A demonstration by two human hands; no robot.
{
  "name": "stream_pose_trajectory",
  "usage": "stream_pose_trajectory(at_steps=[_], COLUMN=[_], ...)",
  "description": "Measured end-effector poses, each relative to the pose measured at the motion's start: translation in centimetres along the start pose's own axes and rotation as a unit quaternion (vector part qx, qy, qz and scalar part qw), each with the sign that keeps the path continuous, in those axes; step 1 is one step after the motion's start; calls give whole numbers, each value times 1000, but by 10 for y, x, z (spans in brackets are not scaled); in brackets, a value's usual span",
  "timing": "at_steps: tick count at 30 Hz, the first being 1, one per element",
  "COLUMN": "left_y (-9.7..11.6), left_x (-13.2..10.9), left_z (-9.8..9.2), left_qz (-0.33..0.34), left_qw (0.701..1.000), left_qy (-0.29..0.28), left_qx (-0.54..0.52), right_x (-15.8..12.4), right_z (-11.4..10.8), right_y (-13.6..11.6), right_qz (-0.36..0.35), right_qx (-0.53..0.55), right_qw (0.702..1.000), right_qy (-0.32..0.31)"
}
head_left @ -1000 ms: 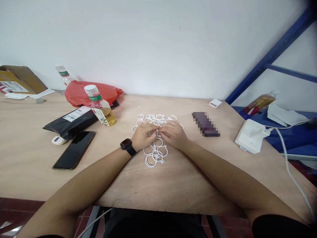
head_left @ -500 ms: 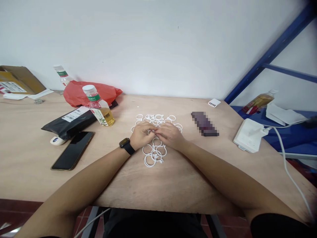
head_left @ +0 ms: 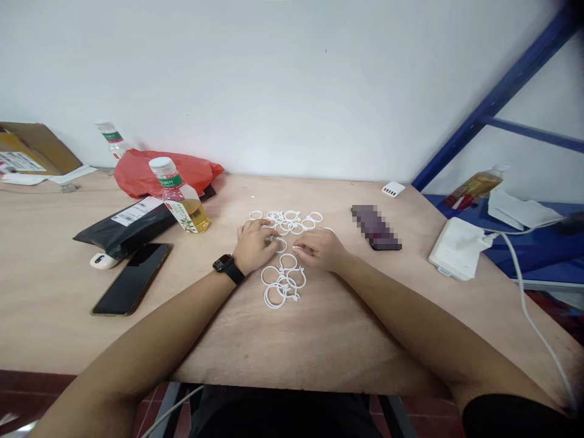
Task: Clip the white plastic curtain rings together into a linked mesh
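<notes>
Several white plastic rings with small eyelets lie in two groups on the wooden table: a far cluster (head_left: 292, 217) and a near cluster (head_left: 283, 286). My left hand (head_left: 255, 245), wearing a black watch, has its thumb and fingers closed at the edge of a white ring (head_left: 281, 246). Across a small gap is my right hand (head_left: 322, 248), pinching a small white piece (head_left: 296, 247) between thumb and fingertips. Most of that piece is hidden by the fingers. Part of another ring shows behind the right hand.
On the left are a phone (head_left: 132, 278), a black parcel (head_left: 125, 225), a drink bottle (head_left: 180, 198) and a red plastic bag (head_left: 137, 173). To the right lie a blurred dark device (head_left: 376, 228), a small white box (head_left: 393, 189) and a white power adapter (head_left: 458, 249) with a cable.
My hands, together half a second ago, have moved apart. The left went left and a ring now shows at its thumb; the right moved slightly right with a small white piece in its fingertips.
</notes>
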State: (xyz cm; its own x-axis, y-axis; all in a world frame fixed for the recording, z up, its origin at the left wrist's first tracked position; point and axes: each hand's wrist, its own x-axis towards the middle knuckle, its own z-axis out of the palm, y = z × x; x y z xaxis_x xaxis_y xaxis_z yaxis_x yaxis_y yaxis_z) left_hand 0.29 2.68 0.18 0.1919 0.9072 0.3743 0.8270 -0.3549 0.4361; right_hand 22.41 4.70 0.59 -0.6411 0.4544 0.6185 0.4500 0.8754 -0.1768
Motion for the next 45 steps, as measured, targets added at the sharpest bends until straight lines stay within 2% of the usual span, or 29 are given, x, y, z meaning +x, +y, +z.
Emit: stream_pose_trajectory(at_steps=[4,10,17,23,32,37,45], left_y=[4,3,4,9,11,12,15], left_x=[-1,0,0,-1,-2,-2,-3], left_z=[-1,0,1,-4,-5,-5,-4], left_qz=[-15,-13,33,90,142,172,183], left_qw=[998,998,999,994,988,981,980], left_qy=[-34,-36,9,63,64,88,76], left_qx=[49,48,27,-12,-21,-26,-7], right_x=[0,-1,3,-1,-2,0,2], right_z=[0,3,8,7,6,6,6], right_y=[-2,1,2,-1,-1,-2,-5], right_qz=[10,42,49,107,162,120,147], right_qx=[7,2,3,45,79,112,154], right_qw=[1000,999,998,991,983,985,977], right_qy=[-6,-2,-37,-62,-32,-47,-23])
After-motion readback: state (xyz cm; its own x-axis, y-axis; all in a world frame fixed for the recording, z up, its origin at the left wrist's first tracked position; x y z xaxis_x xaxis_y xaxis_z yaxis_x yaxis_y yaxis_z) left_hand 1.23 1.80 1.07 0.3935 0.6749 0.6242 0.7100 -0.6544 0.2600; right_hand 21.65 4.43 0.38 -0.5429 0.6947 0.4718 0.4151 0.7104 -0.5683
